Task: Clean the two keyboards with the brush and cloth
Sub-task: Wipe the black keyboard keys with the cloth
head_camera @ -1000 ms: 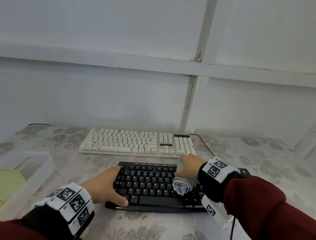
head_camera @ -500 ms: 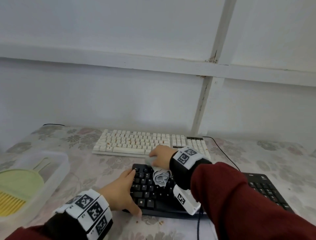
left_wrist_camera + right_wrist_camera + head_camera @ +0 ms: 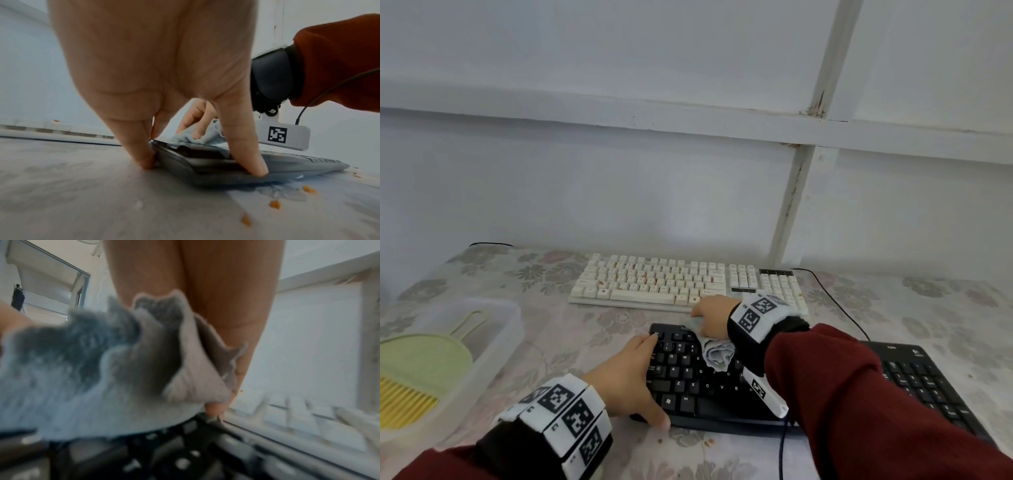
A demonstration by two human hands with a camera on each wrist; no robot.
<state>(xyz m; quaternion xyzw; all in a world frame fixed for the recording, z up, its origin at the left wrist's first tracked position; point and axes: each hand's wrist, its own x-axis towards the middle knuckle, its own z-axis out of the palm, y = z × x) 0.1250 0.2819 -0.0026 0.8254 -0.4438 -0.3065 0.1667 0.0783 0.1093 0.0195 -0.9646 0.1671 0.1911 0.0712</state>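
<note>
A black keyboard (image 3: pixel 688 380) lies near the table's front edge, with a white keyboard (image 3: pixel 664 281) behind it carrying orange crumbs. My right hand (image 3: pixel 714 313) grips a bunched pale grey cloth (image 3: pixel 717 354) and holds it against the black keyboard's top-left rows. The cloth (image 3: pixel 98 373) fills the right wrist view over the black keys (image 3: pixel 164 459). My left hand (image 3: pixel 628 373) rests with straight fingers on the keyboard's left end. Its thumb (image 3: pixel 244 155) presses the front edge of the black keyboard (image 3: pixel 216 162). A yellow-green brush (image 3: pixel 417 373) lies in a box at the left.
The clear plastic box (image 3: pixel 506 329) stands at the left edge of the flowered table. Orange crumbs (image 3: pixel 274 203) lie on the table in front of the black keyboard. A black cable (image 3: pixel 835 301) runs along the right of the white keyboard. A wall stands close behind.
My right hand has swept the cloth leftward across the black keyboard, from its right-middle keys to the top-left rows. My left hand has stayed on the keyboard's left end.
</note>
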